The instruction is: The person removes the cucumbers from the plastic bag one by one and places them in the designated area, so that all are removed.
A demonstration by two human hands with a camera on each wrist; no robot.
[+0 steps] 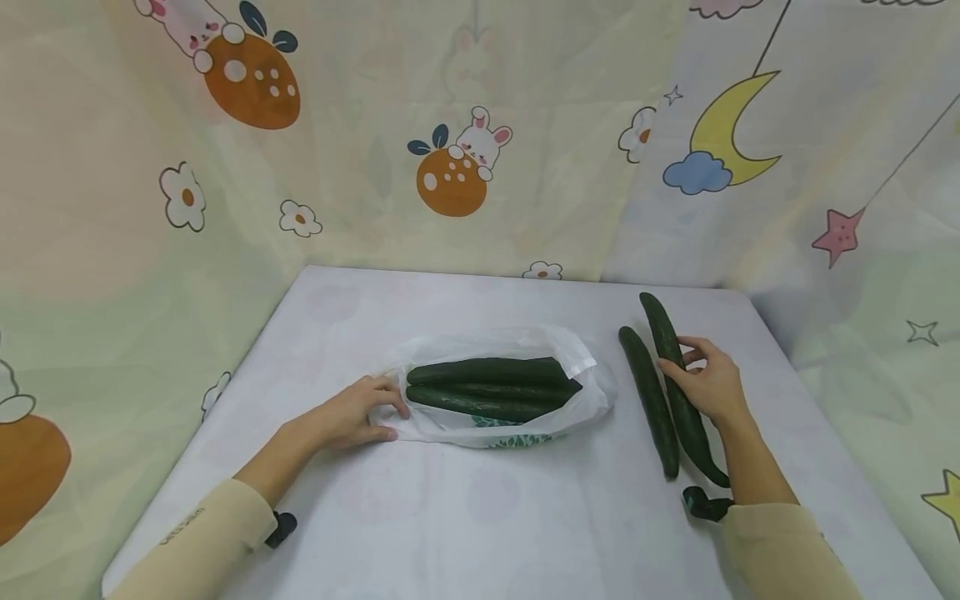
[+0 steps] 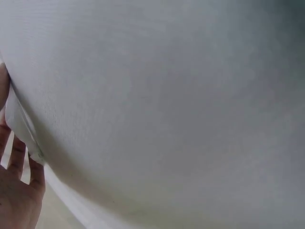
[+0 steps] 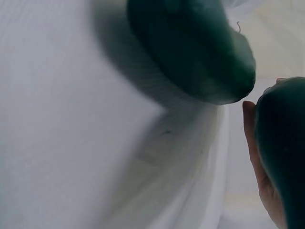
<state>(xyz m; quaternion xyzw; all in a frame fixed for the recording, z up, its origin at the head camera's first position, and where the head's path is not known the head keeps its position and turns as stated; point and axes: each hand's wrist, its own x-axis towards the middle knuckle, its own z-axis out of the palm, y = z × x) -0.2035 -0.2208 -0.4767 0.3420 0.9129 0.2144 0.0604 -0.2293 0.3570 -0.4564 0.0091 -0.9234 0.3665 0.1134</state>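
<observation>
Dark green cucumbers [image 1: 487, 385] lie side by side in the mouth of a white plastic bag [image 1: 592, 408] with green print, at the middle of the table. At the bag's left end, my left hand [image 1: 360, 417] holds its edge between thumb and fingers; the left wrist view shows part of this hand [image 2: 19, 191] at its border. Over on the right, my right hand [image 1: 712, 383] grips a long cucumber [image 1: 688, 421] near its middle. Just left of that one, another cucumber [image 1: 649, 400] lies on the table. The right wrist view shows cucumber ends [image 3: 200, 57] close up.
A white cloth covers the table [image 1: 450, 517]. Behind it and at both sides hangs a pale curtain [image 1: 360, 167] printed with rabbits, oranges, flowers and a moon. Dark wrist devices [image 1: 705, 504] sit at the beige sleeves.
</observation>
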